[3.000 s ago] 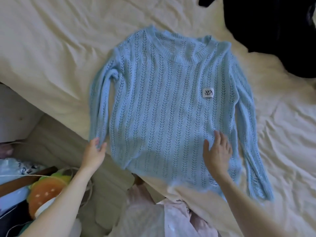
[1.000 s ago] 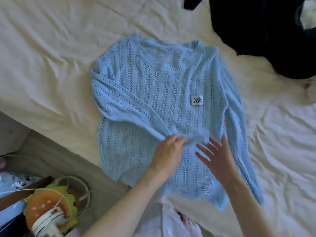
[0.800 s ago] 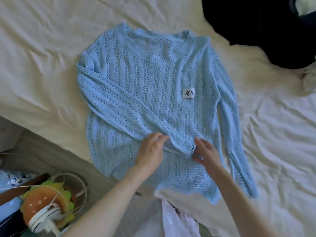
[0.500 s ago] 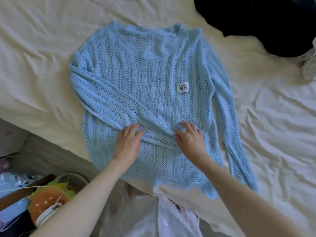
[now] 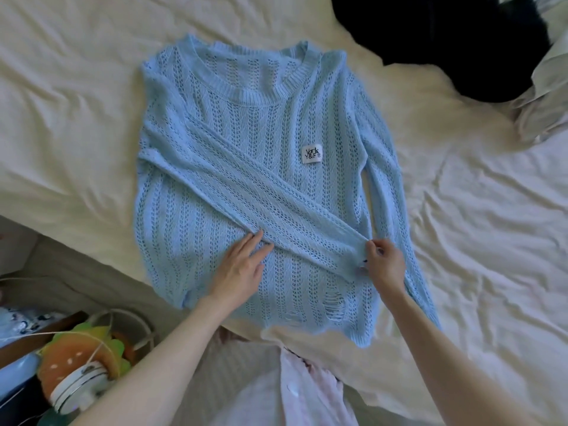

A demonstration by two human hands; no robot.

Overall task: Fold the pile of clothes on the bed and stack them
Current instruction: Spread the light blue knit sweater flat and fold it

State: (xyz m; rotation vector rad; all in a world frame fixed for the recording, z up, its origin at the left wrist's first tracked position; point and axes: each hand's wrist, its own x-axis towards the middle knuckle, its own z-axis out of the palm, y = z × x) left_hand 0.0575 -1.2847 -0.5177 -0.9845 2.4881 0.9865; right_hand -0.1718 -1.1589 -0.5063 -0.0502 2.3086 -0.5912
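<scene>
Sweater [image 5: 246,167], pale blue knit, lies flat on cream bed sheet [image 5: 61,118], one sleeve [image 5: 252,198] folded diagonally across its front. Left hand [image 5: 242,269] rests spread on it; right hand [image 5: 384,259] pinches the sleeve cuff.

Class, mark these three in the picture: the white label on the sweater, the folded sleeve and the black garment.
white label [image 5: 312,154]: head view, middle of the patch.
folded sleeve [image 5: 246,187]: head view, mid-length, across the chest.
black garment [image 5: 445,41]: head view, centre of the heap.
</scene>
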